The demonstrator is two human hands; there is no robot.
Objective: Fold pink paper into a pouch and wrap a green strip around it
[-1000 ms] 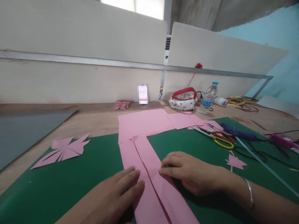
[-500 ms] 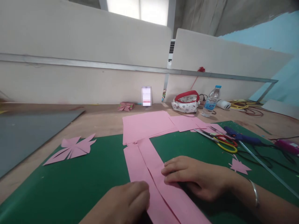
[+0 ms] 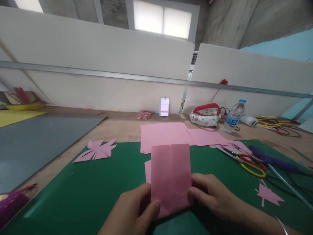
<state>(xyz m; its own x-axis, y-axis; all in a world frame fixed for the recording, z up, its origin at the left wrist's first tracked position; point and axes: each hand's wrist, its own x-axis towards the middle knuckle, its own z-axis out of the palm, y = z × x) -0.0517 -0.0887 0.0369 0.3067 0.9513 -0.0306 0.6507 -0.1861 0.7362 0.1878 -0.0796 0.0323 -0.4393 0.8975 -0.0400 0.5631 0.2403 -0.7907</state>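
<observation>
My left hand [image 3: 137,212] and my right hand [image 3: 212,199] both grip a folded pink paper [image 3: 170,176], holding it upright above the green cutting mat [image 3: 85,186]. The left thumb pinches its lower left edge, and the right fingers hold its lower right edge. Another pink strip lies flat on the mat just behind the held paper, mostly hidden by it.
A stack of pink sheets [image 3: 163,133] lies beyond the mat. A cut pink paper shape [image 3: 97,150] sits left, a smaller one [image 3: 268,194] right. Scissors [image 3: 244,158], a blue glue gun [image 3: 271,160], a water bottle [image 3: 233,117] and a pouch [image 3: 205,116] are at right. A grey board [image 3: 36,137] lies left.
The long pink strip lay flat under both pressing hands; now a folded pink paper stands raised between them. The view has swung left and tilted up.
</observation>
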